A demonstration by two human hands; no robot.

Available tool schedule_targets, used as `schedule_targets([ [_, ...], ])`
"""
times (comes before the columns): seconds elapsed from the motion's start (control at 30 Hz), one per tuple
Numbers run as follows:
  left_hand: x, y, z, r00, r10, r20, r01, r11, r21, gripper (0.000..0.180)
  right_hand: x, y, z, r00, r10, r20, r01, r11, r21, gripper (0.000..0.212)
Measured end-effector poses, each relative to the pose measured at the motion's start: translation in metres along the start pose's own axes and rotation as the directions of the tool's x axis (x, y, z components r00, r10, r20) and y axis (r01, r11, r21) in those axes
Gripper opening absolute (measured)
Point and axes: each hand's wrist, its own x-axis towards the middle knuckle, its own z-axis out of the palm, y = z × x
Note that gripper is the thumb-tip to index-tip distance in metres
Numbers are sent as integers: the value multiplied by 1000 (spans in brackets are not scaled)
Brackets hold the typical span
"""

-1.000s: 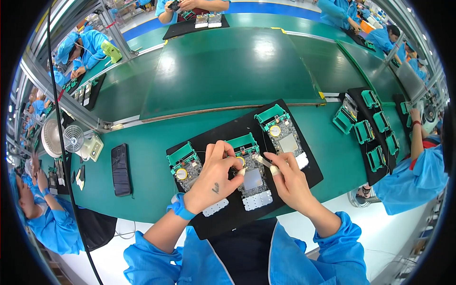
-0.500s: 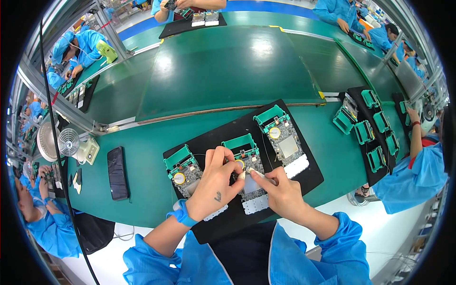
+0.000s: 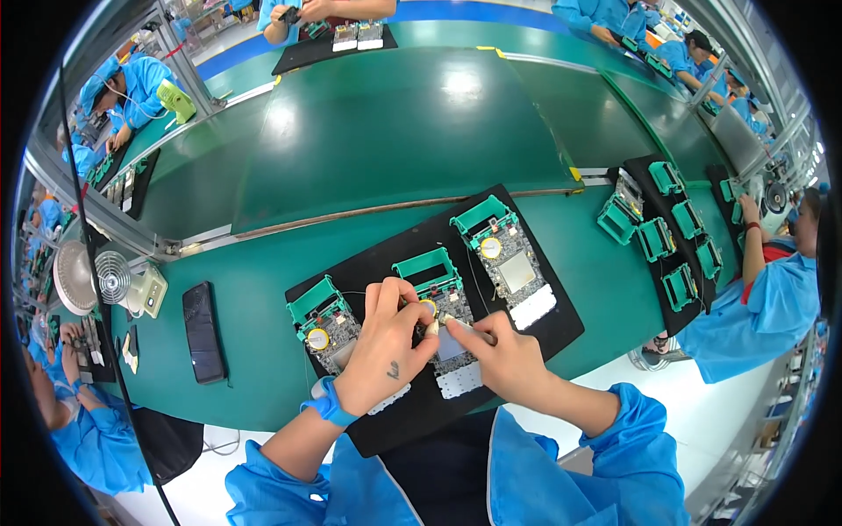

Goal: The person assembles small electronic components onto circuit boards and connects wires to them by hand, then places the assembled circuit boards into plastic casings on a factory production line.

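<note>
My left hand (image 3: 386,346) is over the middle circuit board (image 3: 458,309), thumb and forefinger pinched together. What lies between those fingertips is too small to make out. Close beside it, my right hand (image 3: 510,361) has its thumb and fingers closed near the same spot, pale covers on some fingertips; its fingers hide what they grip. A green plastic frame (image 3: 428,263) is at the board's far end. To the left lies a similar board (image 3: 349,333), partly behind my left hand. A third board (image 3: 519,237) with a round yellowish part and silver plate lies to the right.
A black mat (image 3: 557,320) lies under the boards on the green table (image 3: 254,351). A phone (image 3: 203,333) and small fan (image 3: 116,279) stand at left. Several green-framed units (image 3: 654,238) lie on another dark mat at right. Co-workers sit around the benches.
The whole view has shifted slightly, with the scene moving left. Both hands stay pinched at the middle board, with only small finger movement. A co-worker at right shows more of the head.
</note>
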Motion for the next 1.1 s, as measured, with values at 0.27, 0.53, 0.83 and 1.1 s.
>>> schedule_targets([
  [0.27,8,25,-10,990,31,-136,5,966,259,16,23,102,-3,750,659,52,-611,661,436,24],
  [0.53,39,34,36,948,174,-267,-177,984,12,31,18,87,-23,546,468,695,-543,-433,719,12],
  [0.83,39,26,46,904,325,-279,-298,945,136,25,6,79,-21,586,396,707,-484,-528,698,15],
  [1.1,24,19,25,942,216,-257,-193,975,111,20,-1,57,-5,649,683,336,-492,39,870,22],
])
